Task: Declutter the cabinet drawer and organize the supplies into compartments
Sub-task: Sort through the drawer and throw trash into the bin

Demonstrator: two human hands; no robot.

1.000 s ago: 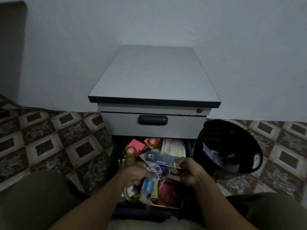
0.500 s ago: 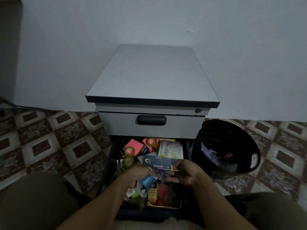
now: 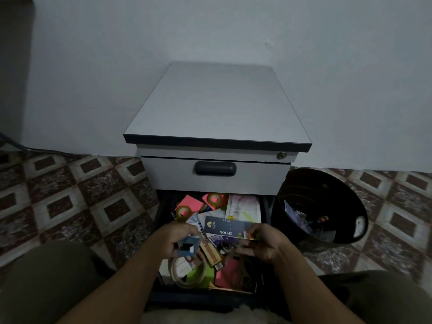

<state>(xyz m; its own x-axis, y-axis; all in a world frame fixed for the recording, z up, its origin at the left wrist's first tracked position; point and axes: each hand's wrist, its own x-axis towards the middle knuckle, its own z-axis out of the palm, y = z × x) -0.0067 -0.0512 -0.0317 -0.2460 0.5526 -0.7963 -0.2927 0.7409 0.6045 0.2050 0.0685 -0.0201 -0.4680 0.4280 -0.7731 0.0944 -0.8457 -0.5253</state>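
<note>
1. The left hand (image 3: 178, 238) hovers over the drawer's 8 o'clock side. Its fingers curl round a small blue boxy item (image 3: 187, 248); what that item is I cannot tell.
2. The drawer (image 3: 201, 296), pulled open below the cabinet (image 3: 217, 101), is a jumble. Two small tape rolls (image 3: 183, 210) and pink note pads (image 3: 190, 203) sit toward 11 o'clock, and a large tape ring (image 3: 187, 275) lies at 7 o'clock. No dividers show under the clutter.
3. A dark card printed SPOON (image 3: 228, 226) lies raised across the pile, just past centre toward 1 o'clock.
4. The right hand (image 3: 264, 242), at 4 o'clock, pinches the card's right end between thumb and fingers.
5. A black bin (image 3: 304, 188) stands just beside the cabinet at 3 o'clock, with scraps inside.
6. This looks like the early picking-out stage, each hand lifting one piece from the heap. The card seems not to belong among the supplies, so the next move likely calls for carrying it to the bin at 3 o'clock, then finding a place for the blue item.
</note>
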